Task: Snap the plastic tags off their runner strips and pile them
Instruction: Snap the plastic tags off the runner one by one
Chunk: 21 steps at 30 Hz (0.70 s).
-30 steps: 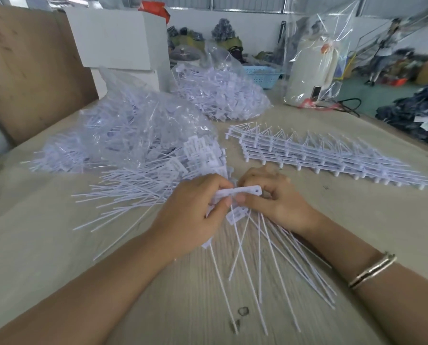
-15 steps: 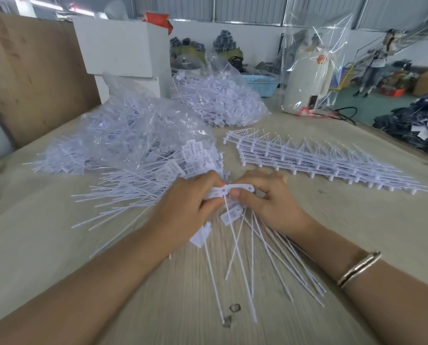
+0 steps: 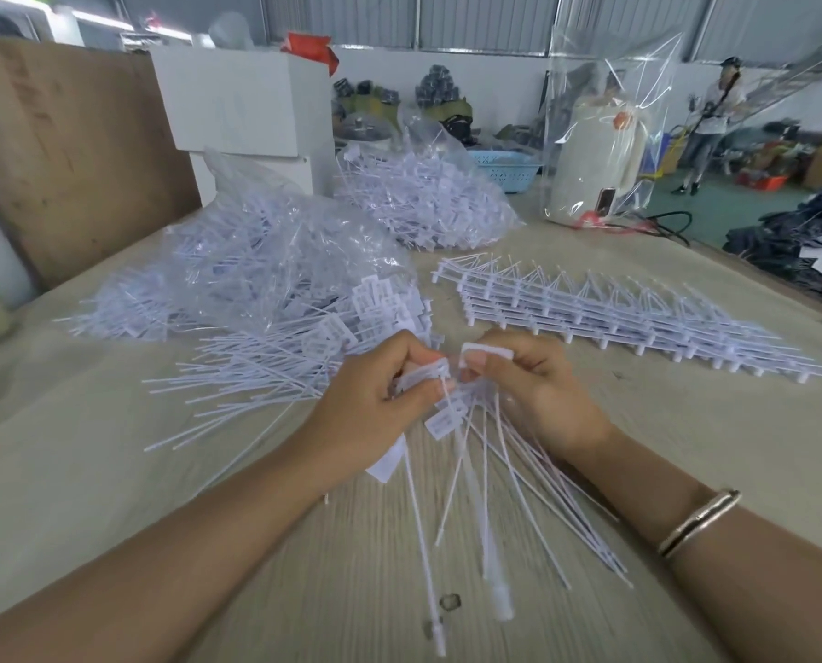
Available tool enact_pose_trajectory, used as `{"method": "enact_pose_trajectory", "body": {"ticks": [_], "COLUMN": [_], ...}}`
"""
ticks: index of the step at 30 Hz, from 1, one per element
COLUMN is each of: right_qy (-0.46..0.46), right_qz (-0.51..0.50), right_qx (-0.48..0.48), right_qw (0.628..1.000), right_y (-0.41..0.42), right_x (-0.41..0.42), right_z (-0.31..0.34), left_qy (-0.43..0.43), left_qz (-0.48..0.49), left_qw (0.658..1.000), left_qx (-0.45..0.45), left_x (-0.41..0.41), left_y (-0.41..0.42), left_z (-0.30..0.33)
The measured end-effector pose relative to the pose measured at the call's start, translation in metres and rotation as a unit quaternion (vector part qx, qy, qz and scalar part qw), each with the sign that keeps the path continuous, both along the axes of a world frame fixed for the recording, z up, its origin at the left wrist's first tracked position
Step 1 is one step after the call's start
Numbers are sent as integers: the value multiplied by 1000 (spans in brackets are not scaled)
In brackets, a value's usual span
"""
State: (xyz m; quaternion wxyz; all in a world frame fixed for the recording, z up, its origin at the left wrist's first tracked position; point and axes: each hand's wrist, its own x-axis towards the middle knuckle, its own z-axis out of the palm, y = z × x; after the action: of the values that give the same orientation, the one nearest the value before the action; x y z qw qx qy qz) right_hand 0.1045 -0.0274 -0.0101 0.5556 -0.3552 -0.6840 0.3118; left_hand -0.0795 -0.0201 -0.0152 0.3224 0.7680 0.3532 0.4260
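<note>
A workshop with a large pale wooden table (image 3: 112,471) in the foreground and grey corrugated walls behind.

At the centre of the table, two bare hands work close together. The left hand (image 3: 371,409) has its fingers curled around a bunch of white plastic tags (image 3: 442,418), the thumb and forefinger pinching one near its head. The right hand (image 3: 533,390) pinches a short white runner piece (image 3: 488,350) between thumb and fingertips, held just beside the left hand with a small gap between the two. The long thin tails of the held tags fan down towards the viewer over the table. A metal bangle (image 3: 698,521) sits on the right wrist.

Just beyond the left hand lies a loose pile of separated tags (image 3: 275,366), their tails spread out to the left. To the right of the hands, a stack of uncut runner strips (image 3: 614,323) lies flat, with tags still attached in rows, well clear of the hands.

Further back on the left is a clear plastic bag (image 3: 265,265) filled with tags, and behind it a second filled bag (image 3: 423,203). A white box (image 3: 241,98) stands at the back of the table beside a brown board (image 3: 65,160) on the left. To the right stands a white appliance wrapped in clear plastic (image 3: 600,160), with a blue basket (image 3: 507,167) nearby. A person (image 3: 712,122) stands far off in the background at right.
</note>
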Motion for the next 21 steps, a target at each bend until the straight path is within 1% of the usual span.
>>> {"method": "enact_pose_trajectory", "body": {"ticks": [1,2,3,4,5,6,7,8,9,11,14,16,19,21], "right_qy": [91,140,131,64,-46,-158,-250,-306,-332,-343,-316,-311,-352,-352], "right_qz": [21,22,9,-9,-26,-45,-70,-94,-118,-161,-227,-205,-160,-141], "right_qx": [-63,-109,-121,-112,-82,-47,-22,-19,-29,-37,48,75,60,44], "right_qw": [994,984,984,992,995,985,965,947,935,925,920,925,920,924], "right_y": [-1,-1,0,2,3,6,9,12,13,11,6,4,2,4], "right_x": [5,10,14,18,19,17,16,15,14,13,5,-2,-7,-5], "right_z": [1,0,-1,-2,-3,-2,-4,-4,-4,-2,-1,0,-2,-3], "left_qy": [-15,-24,-16,5,34,62,89,113,130,142,155,170,154,136], "left_qz": [-6,-5,4,17,31,41,46,47,46,43,40,30,18,26], "left_qw": [1000,999,1000,1000,997,993,987,981,977,975,971,962,963,964], "left_qx": [-24,-35,-20,13,56,94,125,149,165,166,179,211,221,226], "left_x": [-2,-5,-9,-12,-14,-14,-13,-12,-12,-11,-10,-6,1,2], "left_y": [0,0,1,2,3,3,4,4,3,2,3,3,1,-1], "left_z": [1,2,3,4,5,6,6,5,4,3,3,2,2,2]}}
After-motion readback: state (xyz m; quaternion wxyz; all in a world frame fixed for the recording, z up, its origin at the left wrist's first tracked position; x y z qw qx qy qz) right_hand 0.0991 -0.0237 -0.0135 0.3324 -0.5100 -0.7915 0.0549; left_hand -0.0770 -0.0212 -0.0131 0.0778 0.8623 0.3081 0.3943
